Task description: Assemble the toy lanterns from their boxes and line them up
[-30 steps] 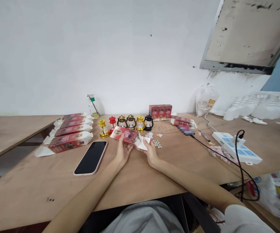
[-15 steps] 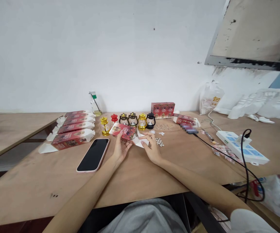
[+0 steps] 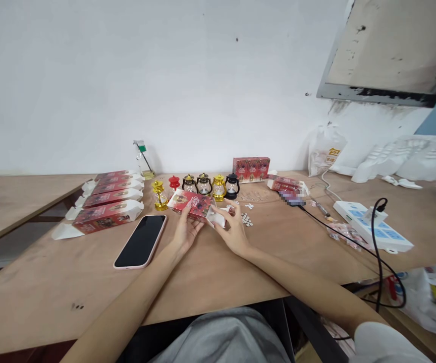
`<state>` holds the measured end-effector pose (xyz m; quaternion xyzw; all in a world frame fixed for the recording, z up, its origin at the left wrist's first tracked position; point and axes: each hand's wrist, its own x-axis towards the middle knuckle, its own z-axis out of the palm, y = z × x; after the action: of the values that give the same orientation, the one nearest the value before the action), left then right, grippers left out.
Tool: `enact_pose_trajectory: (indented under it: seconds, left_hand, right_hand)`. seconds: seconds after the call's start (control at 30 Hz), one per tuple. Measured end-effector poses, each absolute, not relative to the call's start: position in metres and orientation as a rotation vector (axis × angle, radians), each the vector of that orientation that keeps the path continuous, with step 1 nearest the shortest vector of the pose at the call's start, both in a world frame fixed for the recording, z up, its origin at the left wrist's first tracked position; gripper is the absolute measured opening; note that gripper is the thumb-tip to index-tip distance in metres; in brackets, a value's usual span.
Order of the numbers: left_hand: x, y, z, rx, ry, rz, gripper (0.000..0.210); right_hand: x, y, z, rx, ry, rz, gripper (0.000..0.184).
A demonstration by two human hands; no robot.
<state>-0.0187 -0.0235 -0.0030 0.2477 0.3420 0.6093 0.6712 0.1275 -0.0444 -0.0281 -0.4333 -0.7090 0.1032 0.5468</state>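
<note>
above the table [image 3: 210,275] the red box [image 3: 200,203] is pointing its long axis left to right; the left hand [image 3: 186,232] is gripping its body; the right hand [image 3: 236,229], half curled, is sitting nearer its right end, touching the white flap [image 3: 214,216]; whether pinching, i cannot tell

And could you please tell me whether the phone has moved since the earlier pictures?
No, the phone shows no visible shift in any direction, judged against the dark spots on the table.
</note>
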Motion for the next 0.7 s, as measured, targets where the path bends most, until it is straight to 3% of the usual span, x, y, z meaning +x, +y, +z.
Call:
enact_pose_trajectory:
  seconds: [0.1,0.23,0.47,0.7]
  left_hand:
    - [-0.018,-0.023,-0.005,0.548,0.786,1.352,0.019]
    - [-0.017,-0.023,-0.007,0.574,0.805,1.308,0.018]
    - [-0.017,-0.029,-0.005,0.708,0.75,1.203,0.028]
    - [-0.019,-0.024,-0.003,0.65,0.824,1.252,0.02]
  right_hand:
    - [0.128,-0.042,-0.028,-1.076,-1.694,0.224,0.046]
    - [0.132,-0.034,-0.031,-1.177,-1.681,0.25,0.032]
    - [0.141,-0.021,-0.037,-1.16,-1.744,0.293,0.033]
    - [0.136,-0.023,-0.033,-1.129,-1.696,0.316,0.02]
